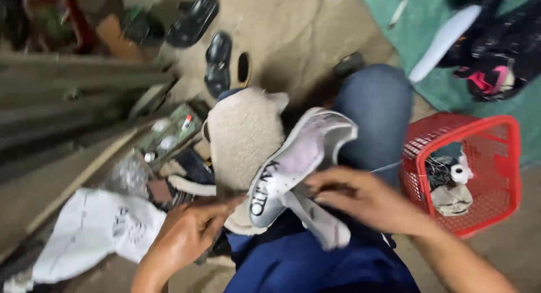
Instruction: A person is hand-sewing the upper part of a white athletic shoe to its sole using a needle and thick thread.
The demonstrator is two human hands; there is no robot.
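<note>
A white shoe (298, 163) rests sole-up over the lap. The right hand (360, 200) pinches it near the heel; the left hand (189, 231) touches its toe, fingers extended. A red basket (496, 157) stands close right, clutter crowds left. Bare concrete floor (293, 28) lies ahead, sandals (217, 62) on it.

I see a bare concrete floor (293, 28) under dull light. A green mat (445, 84) covers its far right corner, and grey boards (67, 95) lie stacked along the left side.
</note>
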